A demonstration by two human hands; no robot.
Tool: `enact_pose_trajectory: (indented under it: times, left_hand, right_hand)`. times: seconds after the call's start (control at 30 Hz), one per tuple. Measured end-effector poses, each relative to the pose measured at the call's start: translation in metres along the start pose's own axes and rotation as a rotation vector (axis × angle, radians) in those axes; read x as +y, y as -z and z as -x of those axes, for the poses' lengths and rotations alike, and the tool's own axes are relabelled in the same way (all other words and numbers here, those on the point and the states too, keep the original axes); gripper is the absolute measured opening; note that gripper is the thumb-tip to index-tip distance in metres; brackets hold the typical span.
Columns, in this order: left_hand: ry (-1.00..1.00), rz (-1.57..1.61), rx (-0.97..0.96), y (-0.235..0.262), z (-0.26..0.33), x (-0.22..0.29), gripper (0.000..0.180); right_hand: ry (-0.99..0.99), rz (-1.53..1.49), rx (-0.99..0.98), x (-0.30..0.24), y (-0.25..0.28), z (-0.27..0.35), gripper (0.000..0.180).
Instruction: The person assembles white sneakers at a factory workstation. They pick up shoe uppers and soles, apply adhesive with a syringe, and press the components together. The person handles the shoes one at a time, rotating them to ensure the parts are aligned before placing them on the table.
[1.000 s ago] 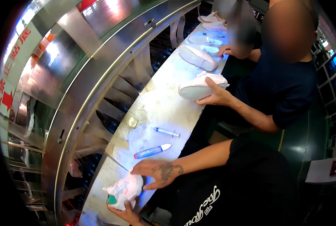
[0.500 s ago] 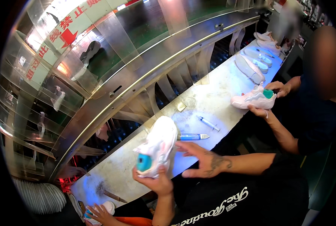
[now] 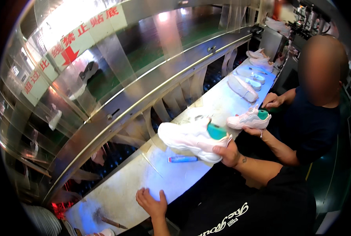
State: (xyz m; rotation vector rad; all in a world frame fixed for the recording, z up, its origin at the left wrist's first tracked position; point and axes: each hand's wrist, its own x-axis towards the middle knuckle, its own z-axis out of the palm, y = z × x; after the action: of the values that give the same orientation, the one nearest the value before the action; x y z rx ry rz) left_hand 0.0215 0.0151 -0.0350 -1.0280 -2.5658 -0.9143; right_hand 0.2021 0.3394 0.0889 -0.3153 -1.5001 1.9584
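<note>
A pale pink-and-white sneaker (image 3: 187, 137) with a thick sole and teal lining is raised above the white bench (image 3: 132, 185), toe pointing left. My right hand (image 3: 229, 154) grips it at the heel, thumb on the near side. At the bench's near edge my left hand (image 3: 152, 202) is empty, its fingers apart. Below the sneaker lies a blue-handled tool (image 3: 183, 159); its right end is hidden behind the shoe. The syringe seen earlier is out of sight, in the area the sneaker covers.
On the right, a co-worker's hand (image 3: 258, 131) supports a similar sneaker (image 3: 248, 119). Further back lie a shoe sole (image 3: 242, 88) and small blue-lit pieces (image 3: 256, 80). A metal machine frame with clear strips (image 3: 179, 88) runs along the far side. A brown-handled tool (image 3: 113, 223) lies nearest left.
The sneaker has passed from my left hand to my right, moved right and turned sideways. My left hand has let go and dropped to the bench edge. The view has shifted somewhat.
</note>
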Motion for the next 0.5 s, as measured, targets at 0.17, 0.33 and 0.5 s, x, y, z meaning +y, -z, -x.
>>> enact_pose_trajectory:
  times: [0.17,0.33,0.5]
  left_hand:
    - [-0.056,-0.115,0.054,-0.01,0.003,0.004,0.046]
    - [-0.03,-0.203,0.101,-0.006,0.001,0.004,0.043]
    - [-0.031,-0.169,0.105,-0.008,-0.003,0.012,0.042]
  right_hand:
    - [0.331,-0.166,0.114,-0.042,-0.002,-0.059,0.062]
    - [0.835,0.087,0.27,-0.134,-0.032,-0.198,0.038]
    - [0.541,0.714,0.521,-0.289,-0.063,-0.374,0.071]
